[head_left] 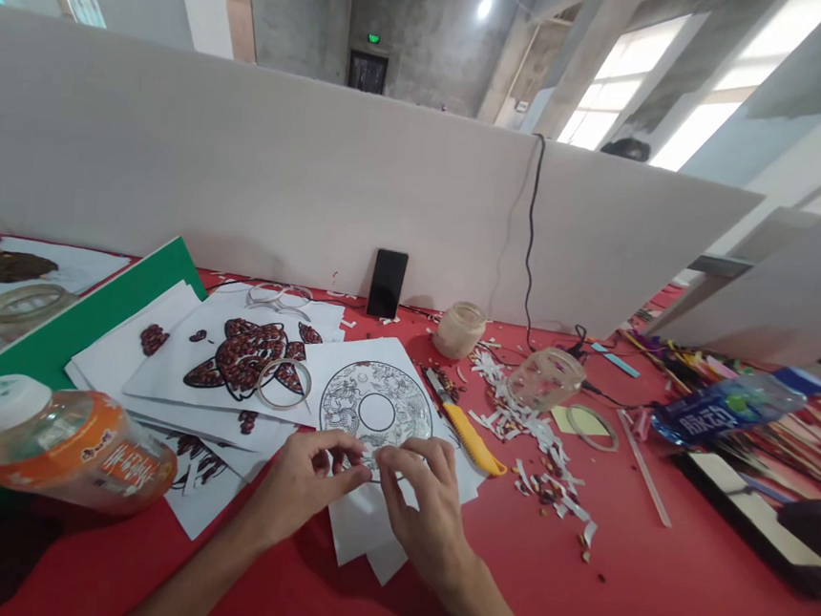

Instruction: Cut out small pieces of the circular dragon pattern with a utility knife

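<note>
My left hand and my right hand meet over the lower part of a white sheet printed with a ring-shaped line drawing. Fingertips and thumbs of both hands are pinched together on a small white scrap, too small to name surely. Beside them on the left lies a paper picture partly filled with dark red beans, and a tape roll rests at its edge. To the right of the sheet is a yellow utility knife.
White paper strips and loose beans lie around two glass jars on the red table. An orange-labelled bottle and green board are left. A phone leans on the partition. Right are a plastic bottle and black tray.
</note>
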The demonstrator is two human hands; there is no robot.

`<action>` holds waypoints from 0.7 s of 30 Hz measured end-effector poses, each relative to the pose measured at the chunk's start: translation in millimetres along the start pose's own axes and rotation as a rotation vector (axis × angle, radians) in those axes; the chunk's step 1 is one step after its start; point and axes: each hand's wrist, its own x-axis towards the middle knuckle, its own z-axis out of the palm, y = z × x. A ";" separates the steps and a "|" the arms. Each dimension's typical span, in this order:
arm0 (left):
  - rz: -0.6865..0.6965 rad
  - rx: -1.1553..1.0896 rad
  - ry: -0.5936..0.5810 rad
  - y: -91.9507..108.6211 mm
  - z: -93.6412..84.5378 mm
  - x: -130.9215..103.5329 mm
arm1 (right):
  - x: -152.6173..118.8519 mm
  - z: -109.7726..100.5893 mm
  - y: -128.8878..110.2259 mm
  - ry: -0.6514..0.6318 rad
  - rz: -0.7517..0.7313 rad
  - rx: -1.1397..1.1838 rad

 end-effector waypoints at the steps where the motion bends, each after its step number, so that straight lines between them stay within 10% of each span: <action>1: -0.017 -0.025 -0.007 -0.1 3.2 -1.0 | -1.7 -0.7 0.3 -0.014 -0.069 -0.056; 10: -0.022 -0.142 -0.009 2.5 4.8 -2.1 | -2.9 -5.2 -3.1 -0.041 -0.237 -0.227; 21: 0.011 -0.176 0.125 0.0 1.0 5.9 | -0.7 6.1 -23.9 -0.062 0.402 0.397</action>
